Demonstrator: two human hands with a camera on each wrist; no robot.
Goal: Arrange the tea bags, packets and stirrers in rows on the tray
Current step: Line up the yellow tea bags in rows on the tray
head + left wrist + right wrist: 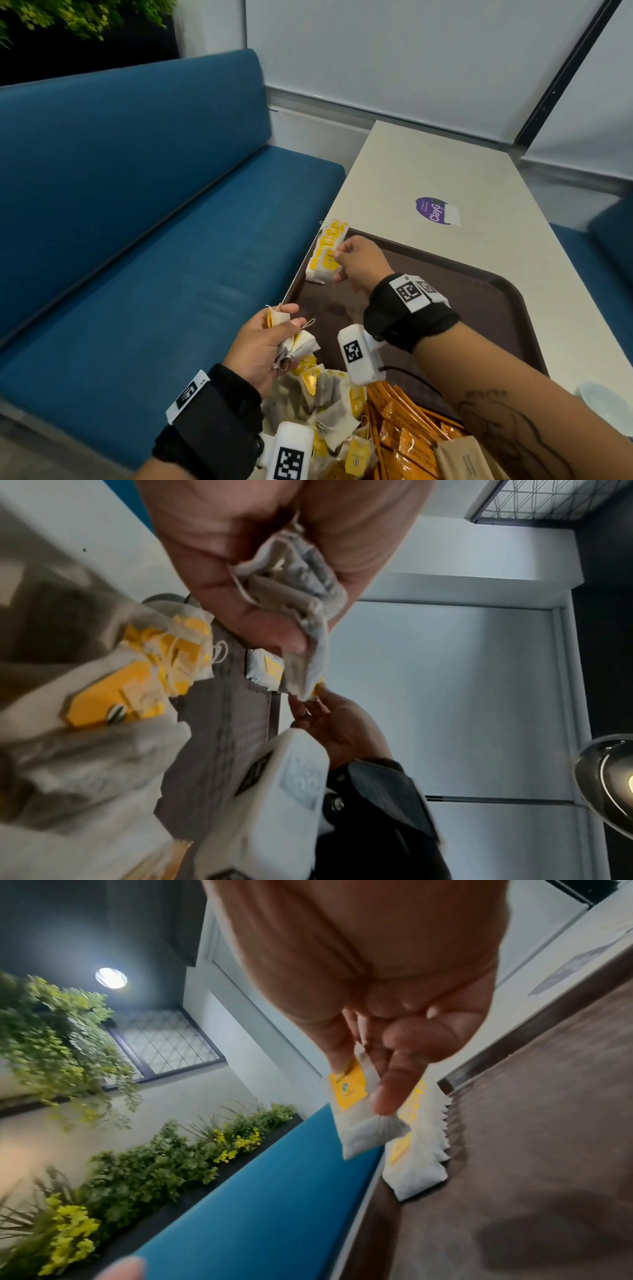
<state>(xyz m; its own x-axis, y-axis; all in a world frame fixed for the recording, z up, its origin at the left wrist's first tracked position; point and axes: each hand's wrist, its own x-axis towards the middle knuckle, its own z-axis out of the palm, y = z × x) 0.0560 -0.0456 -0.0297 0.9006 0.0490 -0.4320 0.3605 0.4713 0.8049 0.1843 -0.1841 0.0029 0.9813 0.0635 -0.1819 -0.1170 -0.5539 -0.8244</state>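
A brown tray [472, 308] lies on the pale table. Along its far left edge runs a row of white tea bags with yellow tags [327, 240]. My right hand [356, 260] pinches one tea bag [356, 1112] at the near end of that row [421, 1150], held just above the tray. My left hand [263, 346] grips a bunch of tea bags [298, 588] over the tray's near left edge. A loose heap of tea bags [329, 407] and orange packets [407, 431] fills the tray's near end. No stirrers show clearly.
A blue bench [154, 222] runs along the table's left side. A purple sticker [435, 210] sits on the table [428, 164] beyond the tray. Brown paper packets [462, 459] lie by the orange ones. A white dish [603, 404] shows at the right edge.
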